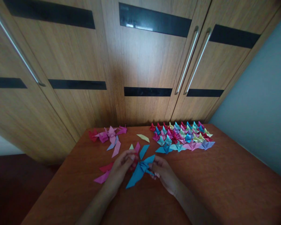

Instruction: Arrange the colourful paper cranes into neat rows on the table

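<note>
A blue origami crane (140, 168) is held above the table in front of me, its wings spread and one long wing pointing down toward me. My right hand (162, 172) pinches its right side, by a wing and a narrow folded point. On the other side, my left hand (125, 164) has curled fingers against the crane's far left edge; the exact contact is partly hidden. Just behind lies another blue folded piece (144, 151). Red (106, 167) and magenta (103, 177) folded pieces lie left of my left wrist, partly covered by it.
Many colourful folded cranes (178, 137) stand in tight rows at the back right of the wooden table (201, 187). Loose pink and red cranes (111, 132) lie at the back left. A pale yellow piece (143, 137) lies between. Wooden cabinet doors (145, 62) rise behind.
</note>
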A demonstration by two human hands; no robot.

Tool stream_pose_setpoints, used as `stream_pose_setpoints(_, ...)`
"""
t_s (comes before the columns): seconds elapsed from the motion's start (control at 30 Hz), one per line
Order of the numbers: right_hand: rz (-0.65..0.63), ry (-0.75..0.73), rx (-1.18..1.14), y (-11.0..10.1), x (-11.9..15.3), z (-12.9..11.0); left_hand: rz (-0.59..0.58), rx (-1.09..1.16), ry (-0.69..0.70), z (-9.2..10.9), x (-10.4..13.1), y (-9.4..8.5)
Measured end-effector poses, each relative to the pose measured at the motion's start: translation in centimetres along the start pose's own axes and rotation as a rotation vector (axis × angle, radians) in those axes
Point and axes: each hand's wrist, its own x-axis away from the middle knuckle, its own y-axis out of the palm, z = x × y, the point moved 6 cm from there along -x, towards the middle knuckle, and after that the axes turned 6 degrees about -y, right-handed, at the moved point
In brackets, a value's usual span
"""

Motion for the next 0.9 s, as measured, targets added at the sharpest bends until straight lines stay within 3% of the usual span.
stream_pose_setpoints(0.1, 0.077, -0.013, 0.014, -0.5, -0.1, -0.4, -0.008, 0.038, -0.027, 0.1, 0.1, -0.1)
stream_pose_setpoints(0.23, 0.068, -0.021, -0.013, -0.2, -0.1, -0.8, -0.1, 0.022, -0.048, 0.0, 0.5, 0.8)
stream_pose_setpoints(0.67, -0.07, 0.021, 0.011, 0.5, 0.3, -0.8, -0.072, 0.007, -0.045, 0.2, 1.0, 1.3)
stream_pose_setpoints(0.9, 0.031, -0.021, 0.049, -0.4, 0.0, -1.0, -0.049, -0.074, -0.032, 0.3, 0.8, 0.9)
